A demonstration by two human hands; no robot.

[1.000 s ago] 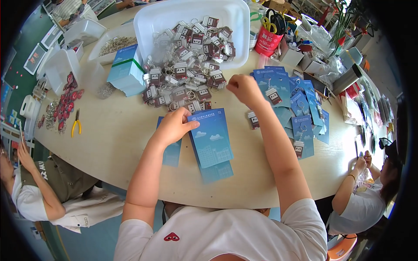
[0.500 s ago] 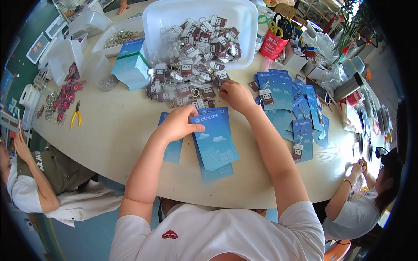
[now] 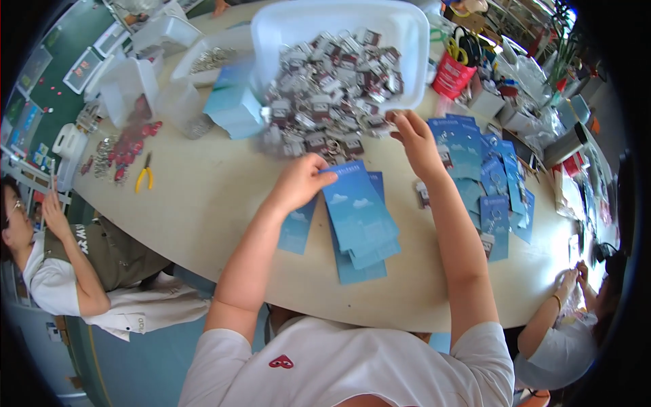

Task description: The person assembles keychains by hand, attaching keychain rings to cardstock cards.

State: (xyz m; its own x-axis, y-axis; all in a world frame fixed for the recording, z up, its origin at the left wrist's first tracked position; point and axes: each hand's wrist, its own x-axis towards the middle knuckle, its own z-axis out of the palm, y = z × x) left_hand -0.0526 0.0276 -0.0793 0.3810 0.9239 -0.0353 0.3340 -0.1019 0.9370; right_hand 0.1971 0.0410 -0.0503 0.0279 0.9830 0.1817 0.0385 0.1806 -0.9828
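Keychains (image 3: 332, 74) heaped in white tub (image 3: 271, 27)

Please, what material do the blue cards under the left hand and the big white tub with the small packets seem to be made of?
The flat blue rectangular cards look like thin matt cardboard or paper: they lie flat, fan out in a stack and show no strong glare. The large white rectangular tub looks like smooth, slightly translucent plastic, with a rounded moulded rim. The small shiny packets glint like clear plastic film, though blur leaves that open.

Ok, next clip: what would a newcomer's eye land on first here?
Probably the white tub at the table's far edge, with a heap of small packaged keyrings spilling out. In front of it, the left hand rests on a stack of blue cards, while the right hand reaches into the heap.
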